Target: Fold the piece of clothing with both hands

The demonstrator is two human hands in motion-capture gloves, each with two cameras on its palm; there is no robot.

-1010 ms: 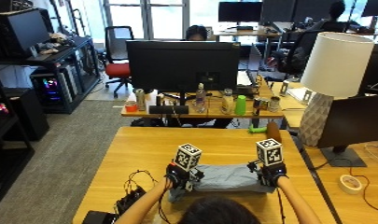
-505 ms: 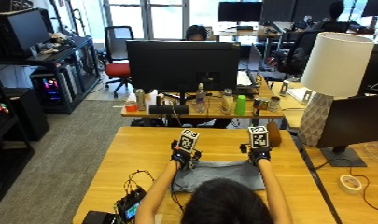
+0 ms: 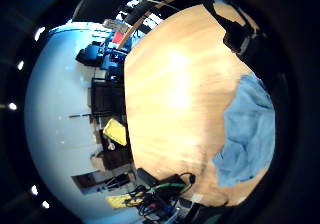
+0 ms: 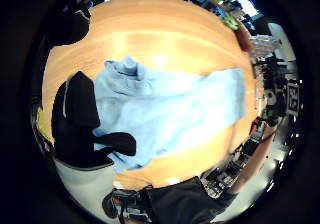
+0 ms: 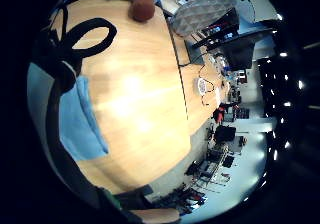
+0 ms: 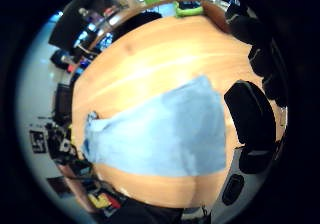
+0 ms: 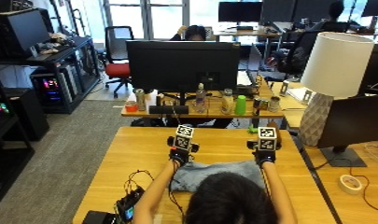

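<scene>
A grey-blue piece of clothing [image 7: 220, 167] lies flat on the wooden table [image 7: 145, 149], its near part hidden behind the person's head. My left hand [image 7: 179, 156] is at its far left corner and my right hand [image 7: 263, 156] at its far right corner. In the left thumb side palm view the thumb [image 4: 119, 143] lies over the clothing [image 4: 170, 109], pinching its edge. The right thumb [image 6: 249, 113] sits against the edge of the clothing [image 6: 160, 134], fingers curled beside it.
A device with cables [image 7: 129, 207] sits at the table's near left corner. A small green object [image 7: 255, 131] lies at the far edge. A monitor [image 7: 182, 60] stands on the desk behind. A lamp [image 7: 334, 70] and a tape roll [image 7: 350, 183] are on the right-hand table.
Both hands moved away from the person, from the clothing's near side to its far edge, carrying cloth over. Over the last half second they have hardly moved.
</scene>
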